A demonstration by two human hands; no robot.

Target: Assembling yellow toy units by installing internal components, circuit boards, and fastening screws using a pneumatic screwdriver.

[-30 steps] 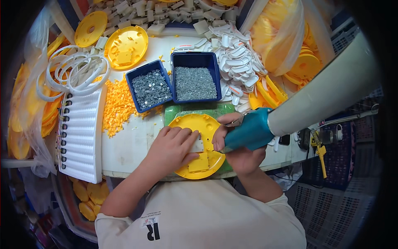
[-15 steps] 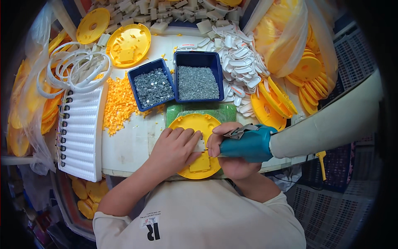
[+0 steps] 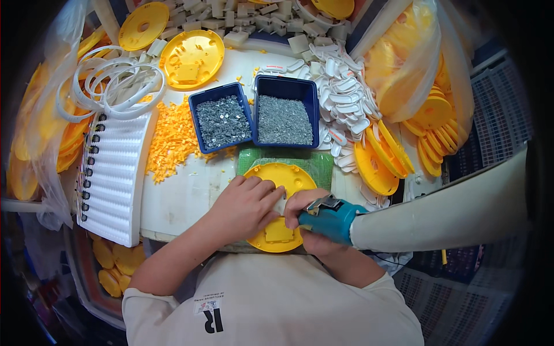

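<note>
A round yellow plastic disc [image 3: 276,179] lies on a green mat [image 3: 317,161] at the table's near edge. My left hand [image 3: 245,207] lies flat on the disc, fingers pressing near its middle beside a small white piece. My right hand [image 3: 309,222] grips a teal powered screwdriver [image 3: 332,219] with a long cream body running off to the right; its tip meets the disc by my left fingertips.
Two blue trays, one [image 3: 222,121] and another [image 3: 285,118], hold small grey metal parts behind the mat. Orange plastic bits [image 3: 173,138], a white ribbed rack [image 3: 112,173], white rings [image 3: 109,86], white clips [image 3: 343,98] and stacked yellow discs [image 3: 384,158] crowd the table.
The screwdriver has swung lower and further toward me, its body now pointing more level to the right. My left hand has stayed on the disc.
</note>
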